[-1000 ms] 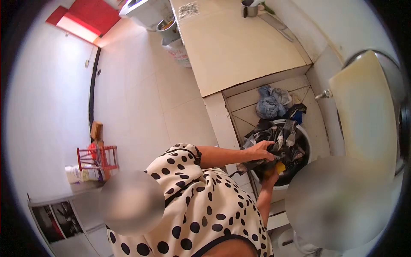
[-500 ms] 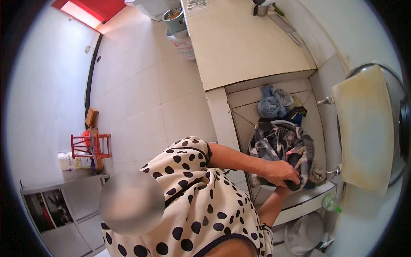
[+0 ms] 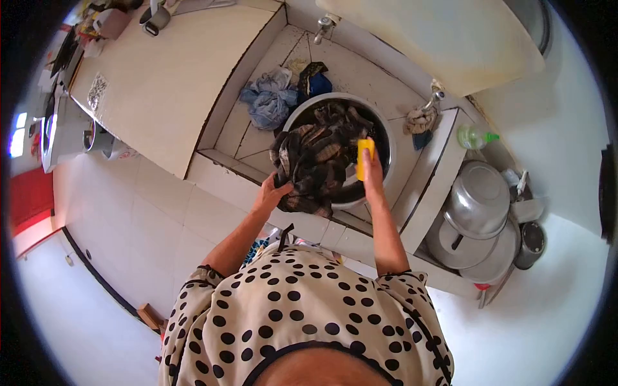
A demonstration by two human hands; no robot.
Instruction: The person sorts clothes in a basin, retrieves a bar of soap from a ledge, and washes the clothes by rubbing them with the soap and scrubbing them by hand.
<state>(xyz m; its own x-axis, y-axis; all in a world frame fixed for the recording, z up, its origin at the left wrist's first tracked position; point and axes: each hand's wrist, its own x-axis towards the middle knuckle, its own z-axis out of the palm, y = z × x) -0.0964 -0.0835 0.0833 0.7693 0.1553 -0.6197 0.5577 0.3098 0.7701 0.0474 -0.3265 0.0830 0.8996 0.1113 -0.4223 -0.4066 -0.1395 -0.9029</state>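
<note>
Dark plaid cloth (image 3: 315,157) lies bunched in a round metal basin (image 3: 384,122) in the tiled sink, part of it hanging over the near rim. My left hand (image 3: 273,193) grips the cloth's edge at the basin's lower left. In my right hand (image 3: 372,168) is a yellow block (image 3: 365,159), held upright over the right side of the basin beside the cloth. Light blue cloth (image 3: 269,100) and a dark blue cloth (image 3: 314,81) lie on the sink floor behind the basin.
Two taps (image 3: 324,29) stick out from the sink's back wall. A brown rag (image 3: 421,120) lies below the right one. On the right are a green-capped bottle (image 3: 475,137) and metal pots and lids (image 3: 477,198). A beige counter (image 3: 174,71) adjoins the sink on the left.
The view has swung round, so the sink is now ahead. My hands, close together before, are now apart: the left on the cloth's edge, the right with the yellow block in plain view.
</note>
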